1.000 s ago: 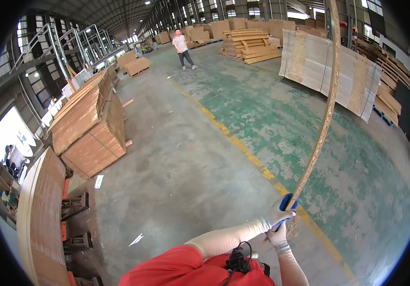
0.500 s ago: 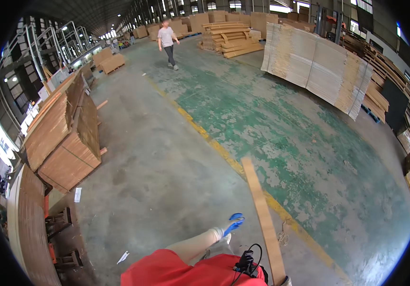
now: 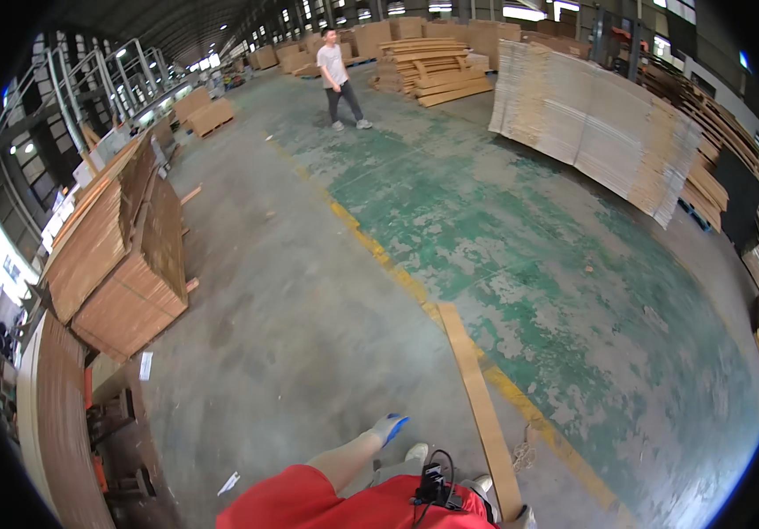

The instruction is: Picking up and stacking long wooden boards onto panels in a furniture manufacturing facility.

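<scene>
My left hand (image 3: pixel 390 428), in a light glove with a blue palm side, hangs above the concrete floor. It looks empty, with its fingers loosely extended. A long, flat light-brown strip (image 3: pixel 476 401), of wood or cardboard, slants out in front of me on my right side. Its far end overlaps the yellow floor line. At the lower edge my right hand (image 3: pixel 527 518) shows only in small part, at the near end of the strip and closed around it; most of its fingers are out of sight.
Ahead, a person (image 3: pixel 335 75) in a light shirt is on the green floor. Large board stacks (image 3: pixel 123 282) line the left side. A tall pale stack of sheets (image 3: pixel 591 128) stands on the right. A yellow line (image 3: pixel 384 256) crosses the floor; a small tangle of cord (image 3: pixel 524 454) lies beside the strip.
My left hand has swung back to the left and closer to my body. The far end of the strip has shifted slightly left and down. The person ahead has moved to the right.
</scene>
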`<state>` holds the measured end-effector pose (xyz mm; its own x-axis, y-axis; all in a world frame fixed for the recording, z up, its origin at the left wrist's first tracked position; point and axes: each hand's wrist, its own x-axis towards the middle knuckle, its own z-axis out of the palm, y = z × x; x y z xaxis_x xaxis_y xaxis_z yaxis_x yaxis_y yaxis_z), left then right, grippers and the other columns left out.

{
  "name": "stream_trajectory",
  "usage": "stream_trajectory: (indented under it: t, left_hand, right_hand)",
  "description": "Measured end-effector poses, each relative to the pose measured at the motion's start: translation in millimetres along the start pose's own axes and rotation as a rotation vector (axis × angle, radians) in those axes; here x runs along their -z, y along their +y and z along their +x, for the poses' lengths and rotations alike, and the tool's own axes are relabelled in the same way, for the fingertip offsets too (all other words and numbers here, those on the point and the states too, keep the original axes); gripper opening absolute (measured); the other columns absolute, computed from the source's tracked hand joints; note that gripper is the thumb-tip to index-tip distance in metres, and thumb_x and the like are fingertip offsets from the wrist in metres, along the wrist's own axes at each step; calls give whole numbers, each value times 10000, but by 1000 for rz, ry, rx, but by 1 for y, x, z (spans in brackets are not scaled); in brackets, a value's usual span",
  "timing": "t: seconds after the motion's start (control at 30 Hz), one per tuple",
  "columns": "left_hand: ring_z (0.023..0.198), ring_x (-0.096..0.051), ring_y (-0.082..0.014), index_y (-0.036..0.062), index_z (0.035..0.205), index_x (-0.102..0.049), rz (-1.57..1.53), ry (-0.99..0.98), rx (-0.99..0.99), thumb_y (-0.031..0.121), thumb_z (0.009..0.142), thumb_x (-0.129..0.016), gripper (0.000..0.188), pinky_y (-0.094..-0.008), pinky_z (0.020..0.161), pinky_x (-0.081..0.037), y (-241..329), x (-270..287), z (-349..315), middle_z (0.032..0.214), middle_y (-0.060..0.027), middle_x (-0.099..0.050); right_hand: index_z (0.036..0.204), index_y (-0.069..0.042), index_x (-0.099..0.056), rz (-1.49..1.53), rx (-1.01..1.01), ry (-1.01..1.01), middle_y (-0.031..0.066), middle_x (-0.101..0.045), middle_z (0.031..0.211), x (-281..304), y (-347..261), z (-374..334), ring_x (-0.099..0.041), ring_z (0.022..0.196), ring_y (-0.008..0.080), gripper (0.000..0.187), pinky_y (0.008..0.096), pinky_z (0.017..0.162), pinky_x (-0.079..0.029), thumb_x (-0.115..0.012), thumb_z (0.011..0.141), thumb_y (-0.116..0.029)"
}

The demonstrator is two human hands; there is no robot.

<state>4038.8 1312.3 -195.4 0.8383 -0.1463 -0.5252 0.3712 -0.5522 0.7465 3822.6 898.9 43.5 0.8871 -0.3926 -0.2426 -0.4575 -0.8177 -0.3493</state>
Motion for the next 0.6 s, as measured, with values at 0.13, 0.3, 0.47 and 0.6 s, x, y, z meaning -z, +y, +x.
stream_trajectory:
  t: [0.13, 0.3, 0.47, 0.6]
  left_hand:
    - [511, -452, -159, 218, 708, -539, -741, 102, 739, 450, 892, -630, 309, -351, 470, -354, -32, -5, -41, 615, -26, -487]
    - [635, -531, -190, 208, 819, -585, -656, 78, 918, 532, 848, -652, 331, -394, 574, -424, -82, -18, -89, 686, -5, -538]
    - [793, -548, -202, 236, 957, -556, -924, -28, 819, 550, 912, -548, 317, -406, 642, -427, -98, -31, -106, 823, -8, -570]
    - [559, -504, -187, 213, 835, -573, -1142, 3, 675, 463, 930, -595, 268, -364, 502, -379, -121, -6, -74, 687, -17, -542]
  right_hand:
    - [1254, -42, -503, 153, 134, 1, 230, -640, 1134, -15, -36, 117, -595, 1090, 422, 718, 475, 925, -490, -753, 613, -249]
    - [1172, -7, -547, 443, 355, -133, 235, -631, 1145, 91, -196, 234, -604, 1085, 405, 611, 447, 910, -491, -747, 650, -255]
    - [1173, -34, -539, 402, 393, -78, 232, -639, 1084, 117, -273, 238, -612, 1060, 399, 624, 446, 871, -496, -757, 622, -230]
    - [1120, -36, -549, 364, 468, -9, 226, -637, 1042, 42, -180, 227, -602, 1032, 420, 589, 469, 862, -492, -751, 601, -228]
